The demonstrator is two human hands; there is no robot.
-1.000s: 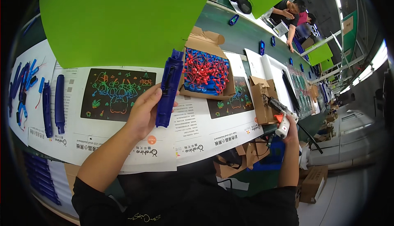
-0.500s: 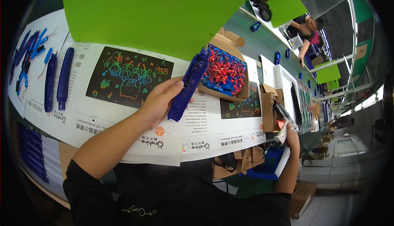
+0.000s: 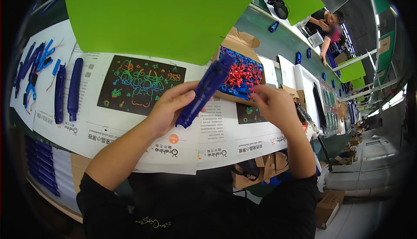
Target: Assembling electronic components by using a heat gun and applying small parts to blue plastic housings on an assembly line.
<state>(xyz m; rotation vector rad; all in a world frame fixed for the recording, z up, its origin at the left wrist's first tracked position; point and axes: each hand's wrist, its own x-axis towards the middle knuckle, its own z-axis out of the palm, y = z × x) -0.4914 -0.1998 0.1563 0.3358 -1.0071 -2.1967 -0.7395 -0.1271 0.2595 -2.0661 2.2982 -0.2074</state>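
Note:
A dark blue plastic half-shell [image 3: 207,84], long and hollow with its inner side showing, is held at its lower end by my left hand [image 3: 170,107], thumb on top. My right hand [image 3: 276,106] is at the near right rim of an open cardboard box [image 3: 232,98]. That box is full of blue cylinders with red wires [image 3: 241,71]. My right fingertips are pinched together beside the wires; whatever is between them is too small to make out. Behind my right wrist, partly hidden, is a glue gun [image 3: 305,116] with a pale handle.
Dark blue shells [image 3: 74,89] and loose wired cylinders [image 3: 43,58] lie on printed sheets at the left. A green panel [image 3: 152,15] stands across the back. A white tray [image 3: 306,76] is at the right. Another person [image 3: 325,32] works farther along the bench.
My right hand has let go of the glue gun and moved left to the box of wired cylinders. My left hand still holds the shell, turned slightly.

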